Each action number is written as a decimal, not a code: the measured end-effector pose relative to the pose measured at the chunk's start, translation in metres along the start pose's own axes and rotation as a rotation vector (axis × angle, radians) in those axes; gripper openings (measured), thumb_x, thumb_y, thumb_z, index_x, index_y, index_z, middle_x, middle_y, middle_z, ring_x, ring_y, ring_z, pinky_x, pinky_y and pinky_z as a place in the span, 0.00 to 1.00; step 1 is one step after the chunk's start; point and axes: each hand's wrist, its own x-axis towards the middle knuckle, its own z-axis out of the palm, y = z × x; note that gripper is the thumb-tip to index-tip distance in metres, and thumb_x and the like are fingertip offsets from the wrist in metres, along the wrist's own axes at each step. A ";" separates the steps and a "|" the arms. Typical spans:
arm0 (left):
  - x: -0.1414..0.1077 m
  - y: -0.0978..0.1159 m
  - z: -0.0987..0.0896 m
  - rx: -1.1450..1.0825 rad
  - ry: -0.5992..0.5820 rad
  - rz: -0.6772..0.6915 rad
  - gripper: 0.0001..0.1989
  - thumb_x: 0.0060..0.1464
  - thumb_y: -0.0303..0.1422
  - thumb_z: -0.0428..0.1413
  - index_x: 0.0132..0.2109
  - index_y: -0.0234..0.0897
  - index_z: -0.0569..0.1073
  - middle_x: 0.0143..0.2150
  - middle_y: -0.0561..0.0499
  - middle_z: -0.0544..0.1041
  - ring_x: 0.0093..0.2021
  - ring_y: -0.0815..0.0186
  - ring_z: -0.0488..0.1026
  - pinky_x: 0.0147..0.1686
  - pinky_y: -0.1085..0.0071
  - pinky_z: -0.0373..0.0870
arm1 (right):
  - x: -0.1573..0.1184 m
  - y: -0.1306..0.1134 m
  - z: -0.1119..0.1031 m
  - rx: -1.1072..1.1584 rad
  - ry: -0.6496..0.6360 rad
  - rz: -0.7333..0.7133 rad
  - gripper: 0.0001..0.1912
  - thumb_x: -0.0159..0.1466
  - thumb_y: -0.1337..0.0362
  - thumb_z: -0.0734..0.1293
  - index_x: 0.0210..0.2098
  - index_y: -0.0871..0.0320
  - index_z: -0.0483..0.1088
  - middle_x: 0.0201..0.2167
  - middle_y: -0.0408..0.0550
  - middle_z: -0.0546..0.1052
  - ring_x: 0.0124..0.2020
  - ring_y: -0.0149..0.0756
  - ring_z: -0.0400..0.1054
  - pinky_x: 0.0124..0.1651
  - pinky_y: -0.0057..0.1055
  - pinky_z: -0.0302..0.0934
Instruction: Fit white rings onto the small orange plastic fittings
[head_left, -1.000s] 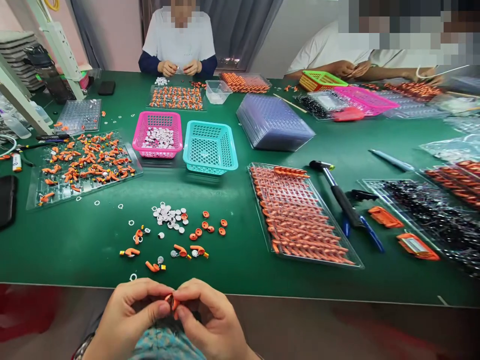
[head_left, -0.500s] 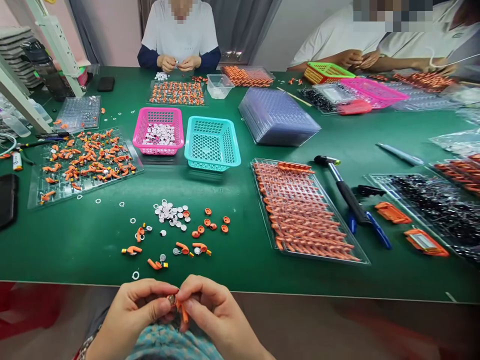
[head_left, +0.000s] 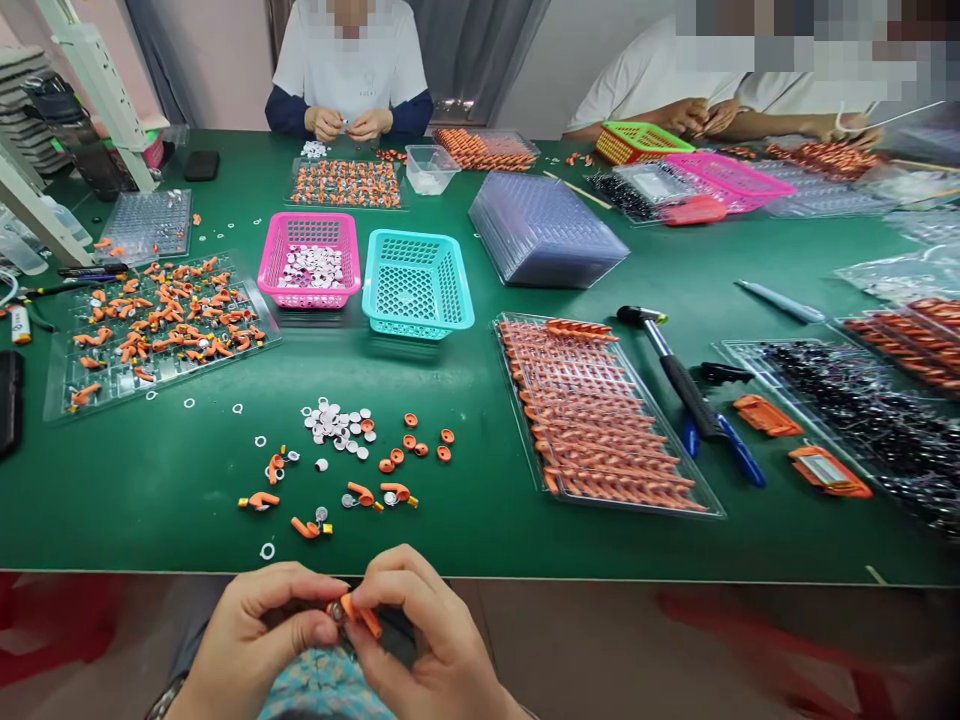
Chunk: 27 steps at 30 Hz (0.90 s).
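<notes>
Just below the table's front edge, my left hand (head_left: 259, 630) and my right hand (head_left: 427, 625) meet over one small orange earbud housing (head_left: 367, 614). My right thumb and forefinger pinch its stem side. The left fingertips close on its round end, where something metallic shows; fingers hide part of it. On the table beyond lie several orange earbud pieces (head_left: 306, 528) with yellow tabs and dangling round parts. Behind these are a pile of white discs (head_left: 330, 424) and loose orange caps (head_left: 409, 442). A white ring (head_left: 267, 551) lies near the edge.
A pink basket (head_left: 310, 300) of white discs stands beside a turquoise basket (head_left: 418, 325). Trays of orange parts lie left (head_left: 259, 350) and right (head_left: 709, 503). Farther right are a hammer (head_left: 679, 380) and a tray of black parts (head_left: 731, 350). A co-worker (head_left: 349, 70) sits opposite.
The orange earbud housing has turned slightly between my fingers, and its stem now points more to the right. My right fingers have shifted their grip. The whole view has drifted a little.
</notes>
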 end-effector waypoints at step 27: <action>0.005 -0.007 0.009 -0.525 -0.015 -0.308 0.16 0.36 0.41 0.74 0.28 0.34 0.82 0.20 0.50 0.79 0.20 0.71 0.73 0.22 0.79 0.68 | 0.004 -0.002 0.004 -0.099 -0.005 -0.100 0.14 0.60 0.78 0.64 0.41 0.55 0.71 0.36 0.48 0.69 0.32 0.33 0.71 0.35 0.26 0.71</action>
